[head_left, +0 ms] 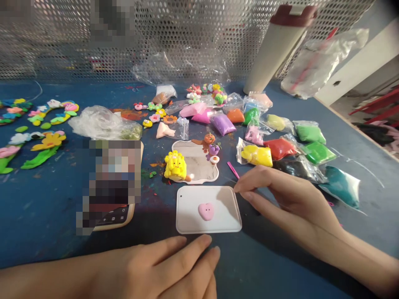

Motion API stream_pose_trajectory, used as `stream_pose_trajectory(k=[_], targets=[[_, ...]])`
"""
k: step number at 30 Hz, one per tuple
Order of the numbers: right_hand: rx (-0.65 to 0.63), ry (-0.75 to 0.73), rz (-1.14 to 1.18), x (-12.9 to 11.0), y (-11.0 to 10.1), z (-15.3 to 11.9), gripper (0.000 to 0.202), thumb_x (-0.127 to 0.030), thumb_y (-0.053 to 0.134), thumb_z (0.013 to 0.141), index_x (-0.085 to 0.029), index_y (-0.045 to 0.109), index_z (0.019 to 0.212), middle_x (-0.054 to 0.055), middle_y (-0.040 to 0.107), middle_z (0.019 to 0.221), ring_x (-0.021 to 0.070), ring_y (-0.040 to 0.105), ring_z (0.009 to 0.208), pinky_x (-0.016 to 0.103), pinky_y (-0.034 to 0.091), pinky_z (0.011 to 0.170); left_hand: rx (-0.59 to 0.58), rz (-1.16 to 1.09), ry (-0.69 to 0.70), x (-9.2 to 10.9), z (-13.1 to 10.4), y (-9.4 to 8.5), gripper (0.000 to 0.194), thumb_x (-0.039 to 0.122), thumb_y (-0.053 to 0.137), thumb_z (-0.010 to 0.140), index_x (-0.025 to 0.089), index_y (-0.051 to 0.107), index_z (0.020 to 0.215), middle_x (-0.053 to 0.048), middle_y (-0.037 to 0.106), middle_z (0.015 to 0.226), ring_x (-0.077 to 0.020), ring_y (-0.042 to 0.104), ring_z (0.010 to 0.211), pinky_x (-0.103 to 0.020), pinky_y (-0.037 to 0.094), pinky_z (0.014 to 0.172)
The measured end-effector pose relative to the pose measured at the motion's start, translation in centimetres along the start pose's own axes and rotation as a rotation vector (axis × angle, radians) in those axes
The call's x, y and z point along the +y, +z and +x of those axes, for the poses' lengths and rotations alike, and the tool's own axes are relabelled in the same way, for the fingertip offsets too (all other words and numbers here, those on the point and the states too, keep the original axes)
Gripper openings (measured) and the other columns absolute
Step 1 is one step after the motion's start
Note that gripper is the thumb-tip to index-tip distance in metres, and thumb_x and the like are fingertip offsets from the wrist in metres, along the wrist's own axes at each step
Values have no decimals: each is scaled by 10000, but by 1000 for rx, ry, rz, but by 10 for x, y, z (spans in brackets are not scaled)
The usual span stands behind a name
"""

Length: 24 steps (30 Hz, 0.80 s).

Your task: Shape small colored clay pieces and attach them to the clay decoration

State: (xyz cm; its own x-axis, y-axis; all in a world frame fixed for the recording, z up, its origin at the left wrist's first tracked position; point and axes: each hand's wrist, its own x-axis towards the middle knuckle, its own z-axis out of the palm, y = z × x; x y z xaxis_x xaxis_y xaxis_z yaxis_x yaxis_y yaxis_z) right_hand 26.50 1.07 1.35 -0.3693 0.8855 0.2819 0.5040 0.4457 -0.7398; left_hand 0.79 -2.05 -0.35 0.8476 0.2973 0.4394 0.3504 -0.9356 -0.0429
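where the pink clay piece (206, 211) lies: flat on the white board (187, 220), near mid; roundish, slightly heart-shaped, w/ 2 tiny dark dots
l hand (174, 270): palm down, fingers loosely bent & a bit apart, nothing gripped; tips just by board's near edge, contact can't tell
r hand (264, 199): thumb & forefinger tips close tog. at board's far r corner; can't tell if anything's pinched
pink tool (232, 169): on table, just beyond r forefinger
mirror (196, 166): scalloped white rim, just behind board; yellow clay figure (175, 166) at its l side, sm. orange, purple & white bits at r
phone (115, 216): l of board, screen mostly pixelated, text unreadable; few sm. icons at bottom
clay bags (222, 124): clear pkts, purple, red, yellow, green, teal etc., behind & r; any print too sm. to read
flask (274, 54): cream w/ maroon lid, far r, leaning in view
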Motion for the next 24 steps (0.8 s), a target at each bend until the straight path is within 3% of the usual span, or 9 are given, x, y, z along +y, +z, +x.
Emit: stream_pose_trajectory(k=[3, 6, 11, 15, 21, 24], targets=[[-29, -257, -324, 8, -9, 3, 156, -62, 510, 895, -185, 588, 953, 64, 644, 904, 172, 601, 820, 296, 492, 718, 119, -6, 139, -11, 3, 0, 232, 215, 451, 983, 219, 674, 1045, 89, 722, 1097, -112, 603, 1106, -222, 536, 869], [-63, -382, -531, 18, -16, 6, 143, -52, 522, 890, -164, 585, 953, 88, 649, 897, 199, 590, 825, 340, 484, 739, 87, 7, 164, -19, 6, -1, 221, 233, 511, 953, 210, 670, 1104, 87, 707, 1140, -113, 579, 1140, -205, 526, 887], [-50, -343, -709, 28, -22, 10, 99, -102, 512, 914, -157, 593, 907, 92, 650, 846, 218, 601, 793, 371, 489, 727, 44, -2, 186, -19, 3, -2, 362, 144, 345, 985, 178, 662, 1157, 48, 693, 1179, -123, 585, 1132, -207, 513, 915], [-7, -308, -812, 32, -23, 12, 137, -105, 472, 926, -133, 602, 960, 129, 659, 900, 264, 612, 867, 395, 500, 729, -11, -35, 174, -18, 1, -2, 364, 116, 358, 965, 144, 627, 1207, 17, 672, 1222, -127, 567, 1167, -223, 488, 985], [31, -230, -821, 35, -22, 10, 183, -98, 455, 914, -116, 619, 991, 154, 655, 978, 293, 613, 900, 436, 518, 751, 57, -151, 95, -19, 0, 0, 430, 86, 254, 981, 88, 645, 1159, -55, 697, 1168, -196, 587, 1145, -297, 512, 950], [63, -204, -776, 35, -21, 9, 208, -95, 434, 920, -137, 624, 993, 149, 656, 971, 282, 617, 891, 429, 518, 749, 94, -167, 11, -19, 3, 0, 431, 89, 243, 998, 102, 654, 1128, -52, 714, 1116, -181, 600, 1101, -287, 519, 907]])
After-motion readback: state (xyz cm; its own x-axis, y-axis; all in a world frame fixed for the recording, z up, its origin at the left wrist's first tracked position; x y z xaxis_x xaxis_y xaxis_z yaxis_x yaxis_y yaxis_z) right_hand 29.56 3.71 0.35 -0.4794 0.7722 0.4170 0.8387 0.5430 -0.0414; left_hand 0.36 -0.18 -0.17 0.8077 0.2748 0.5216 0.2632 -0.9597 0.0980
